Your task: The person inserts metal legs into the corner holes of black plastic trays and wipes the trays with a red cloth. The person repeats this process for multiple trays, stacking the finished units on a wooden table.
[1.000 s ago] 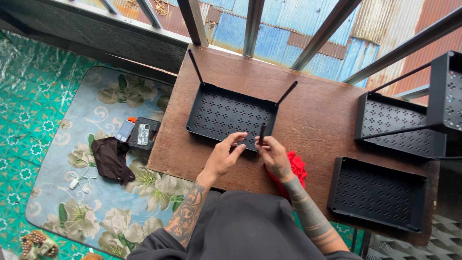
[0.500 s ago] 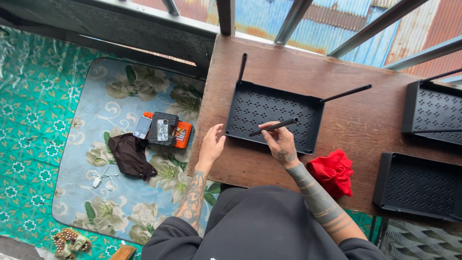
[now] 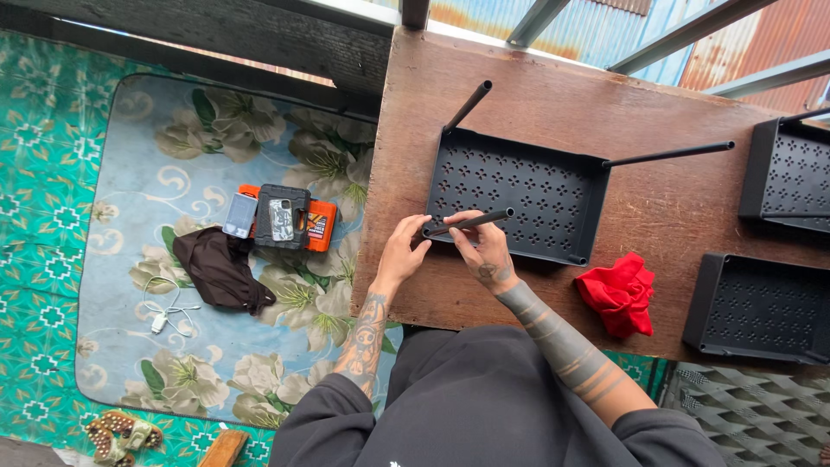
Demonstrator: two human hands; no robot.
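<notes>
1. A person stands at a brown wooden worktop (image 3: 657,199), seen from above, with a black perforated plastic tray (image 3: 514,195) lying before them — a shelf tier being fitted with legs.
2. Done so far, as I judge it: two black rods already stand in the tray's far corners, one at the far left (image 3: 468,105) and one at the far right (image 3: 667,155).
3. In hand now: a third black rod (image 3: 471,223) is held at the tray's near left corner. The right hand (image 3: 484,251) has its grip closed on the rod. The left hand (image 3: 404,249) steadies the corner, its fingers touching the rod's lower end and the tray edge.
4. Left to do, by my reading: this rod is not yet seated, and the near right corner has no rod.
5. Two more black trays wait on the right — one at the far edge (image 3: 791,177), one nearer (image 3: 761,307). A red cloth (image 3: 618,292) lies between the near one and the person.
6. Against half a second ago: the left hand, then off the tray's left edge, has come in to the corner, and the rod's end has dropped from over the tray floor to that corner. The view has also shifted.
</notes>
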